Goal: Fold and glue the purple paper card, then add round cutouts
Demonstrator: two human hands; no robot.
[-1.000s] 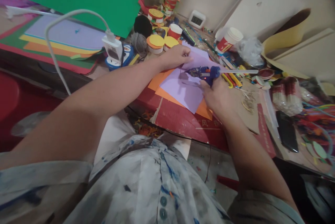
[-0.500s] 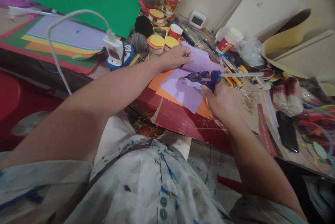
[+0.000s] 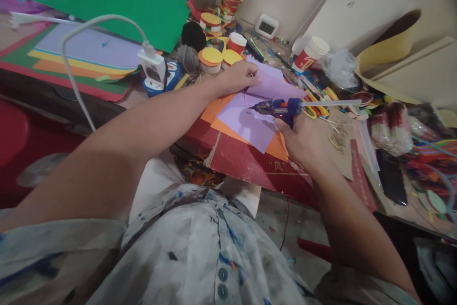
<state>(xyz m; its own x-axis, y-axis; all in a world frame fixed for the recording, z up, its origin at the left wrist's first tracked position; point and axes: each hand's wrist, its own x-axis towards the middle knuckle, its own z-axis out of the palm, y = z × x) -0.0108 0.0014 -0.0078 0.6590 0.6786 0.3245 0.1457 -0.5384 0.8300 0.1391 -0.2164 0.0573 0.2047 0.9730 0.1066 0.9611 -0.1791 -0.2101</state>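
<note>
My right hand (image 3: 305, 136) is wrapped around a dark blue hot glue gun (image 3: 291, 109). A small red light glows on it, and a long clear glue stick juts out of its back end. Its nozzle points left, just over a sheet of purple paper (image 3: 246, 129); whether it touches cannot be made out. My left hand (image 3: 238, 78) pinches the edge of a lifted, folded-back purple flap (image 3: 274, 85). Orange paper (image 3: 278, 147) lies beneath the purple sheet, on a red cardboard piece (image 3: 237, 156).
Behind my left hand stand yellow-topped paper drums (image 3: 210, 57) and a red-white paper cup (image 3: 311, 54). A power strip (image 3: 162, 76) with a white cable is at left, near a green sheet (image 3: 117, 5). A black phone (image 3: 391, 179) lies at right.
The glue gun's nozzle has shifted slightly right and toward me over the purple paper. My left hand keeps its pinch on the flap. The whole view has moved a little.
</note>
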